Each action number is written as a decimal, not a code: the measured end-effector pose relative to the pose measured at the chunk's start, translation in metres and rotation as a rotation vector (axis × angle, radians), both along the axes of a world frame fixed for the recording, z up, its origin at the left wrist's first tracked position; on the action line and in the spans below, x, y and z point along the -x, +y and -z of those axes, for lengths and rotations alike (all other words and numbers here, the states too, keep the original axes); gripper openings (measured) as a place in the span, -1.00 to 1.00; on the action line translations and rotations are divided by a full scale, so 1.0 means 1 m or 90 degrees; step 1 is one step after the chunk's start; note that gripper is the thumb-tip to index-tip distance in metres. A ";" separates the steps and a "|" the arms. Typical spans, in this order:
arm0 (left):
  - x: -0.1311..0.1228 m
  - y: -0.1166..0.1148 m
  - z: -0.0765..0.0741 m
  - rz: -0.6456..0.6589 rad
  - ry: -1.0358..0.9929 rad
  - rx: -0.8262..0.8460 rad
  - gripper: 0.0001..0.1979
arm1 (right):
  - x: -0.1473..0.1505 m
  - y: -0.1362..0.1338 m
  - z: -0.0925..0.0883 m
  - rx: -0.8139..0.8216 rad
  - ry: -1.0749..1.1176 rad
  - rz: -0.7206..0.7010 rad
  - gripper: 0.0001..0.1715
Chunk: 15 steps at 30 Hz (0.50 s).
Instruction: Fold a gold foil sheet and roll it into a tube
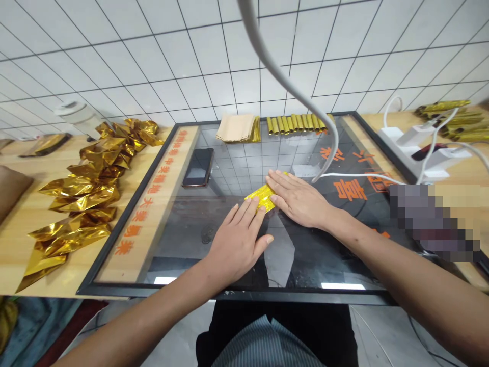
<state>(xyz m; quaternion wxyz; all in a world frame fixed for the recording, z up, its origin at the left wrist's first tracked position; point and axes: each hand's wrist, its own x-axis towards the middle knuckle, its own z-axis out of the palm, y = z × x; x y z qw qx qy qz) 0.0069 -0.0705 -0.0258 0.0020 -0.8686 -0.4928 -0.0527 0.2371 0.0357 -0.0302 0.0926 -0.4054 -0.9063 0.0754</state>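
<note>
A small folded piece of gold foil paper lies on the glass-topped board in front of me. My left hand rests flat on the glass, fingers stretched out, its fingertips touching the foil's near edge. My right hand lies flat over the foil's right part, fingers extended and pressing down. Neither hand wraps around anything.
A heap of crumpled gold foil pieces covers the wooden table at left. A black phone lies on the glass. A tan paper stack and a row of rolled gold tubes sit at the far edge. White power strip and cables at right.
</note>
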 end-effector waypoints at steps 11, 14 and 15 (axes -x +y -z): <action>-0.002 -0.012 0.002 -0.051 0.008 -0.011 -0.38 | 0.001 0.000 0.004 -0.010 -0.014 0.005 -0.19; -0.003 -0.015 0.002 -0.070 0.000 -0.009 -0.40 | 0.001 0.000 0.006 -0.021 -0.021 0.007 -0.18; -0.004 -0.016 0.002 -0.074 -0.003 -0.007 -0.41 | 0.001 0.001 0.007 -0.022 -0.021 0.007 -0.17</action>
